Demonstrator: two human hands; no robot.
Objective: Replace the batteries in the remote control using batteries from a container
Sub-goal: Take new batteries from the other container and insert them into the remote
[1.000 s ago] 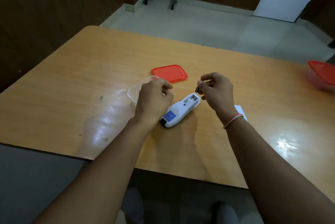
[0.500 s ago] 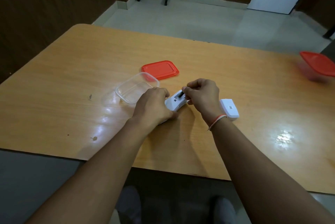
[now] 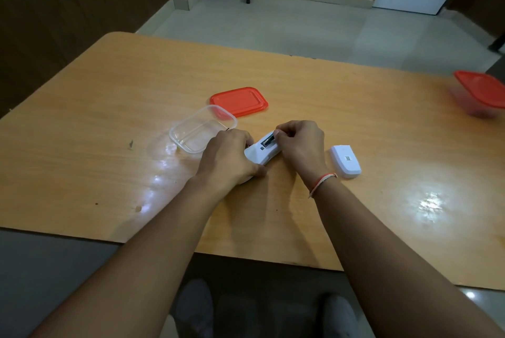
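The white plastic remote control (image 3: 261, 152) lies back-up on the orange wooden bench (image 3: 109, 108), just below the frame's centre, with its battery bay open. A dark cylindrical battery (image 3: 267, 141) sits in that bay under the right hand (image 3: 299, 146), whose curled fingertips pinch and press it. The left hand (image 3: 228, 158) is wrapped over the remote's near end, holding it down. The risk I see is the battery going in skewed or the wrong way round, or springing out if pressed unevenly. If the left grip loosens, the remote could skid on the glossy top. The white battery cover (image 3: 345, 160) lies loose at the right, clear of the hands. The clear plastic container (image 3: 202, 131) and its red lid (image 3: 239, 101) sit at upper left.
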